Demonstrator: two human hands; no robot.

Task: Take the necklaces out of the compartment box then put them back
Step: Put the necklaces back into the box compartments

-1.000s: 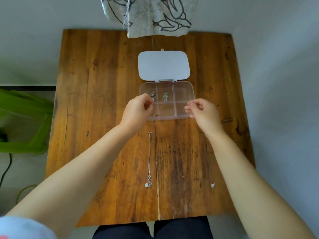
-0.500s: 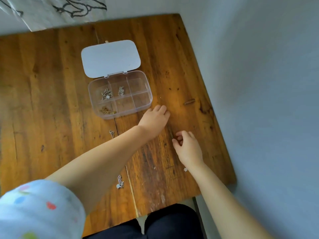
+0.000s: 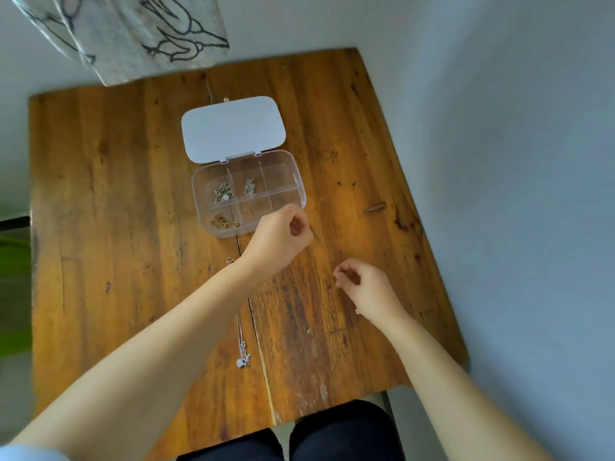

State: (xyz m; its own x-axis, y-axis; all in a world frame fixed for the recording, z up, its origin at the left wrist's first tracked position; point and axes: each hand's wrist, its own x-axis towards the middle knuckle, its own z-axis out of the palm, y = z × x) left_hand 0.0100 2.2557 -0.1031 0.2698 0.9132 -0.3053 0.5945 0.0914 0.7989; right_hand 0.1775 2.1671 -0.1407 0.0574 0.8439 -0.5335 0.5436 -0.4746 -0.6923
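The clear compartment box sits on the wooden table with its white lid folded back. Inside lie a silver necklace at back left, another silver one at back middle, and a gold one at front left. A silver necklace with a pendant lies stretched on the table, partly under my left forearm. My left hand is pinched just right of the box's front corner, on the end of a very thin necklace. My right hand is pinched lower right; the chain there is too fine to see.
A small brown piece lies near the table's right edge. A cloth with drawn birds hangs over the far edge. A grey wall runs close along the right side. Green leaves show at the left.
The view has swung right and back. My hands left the box's front edge, pressed on the table right of it, and now both are raised and pinched.
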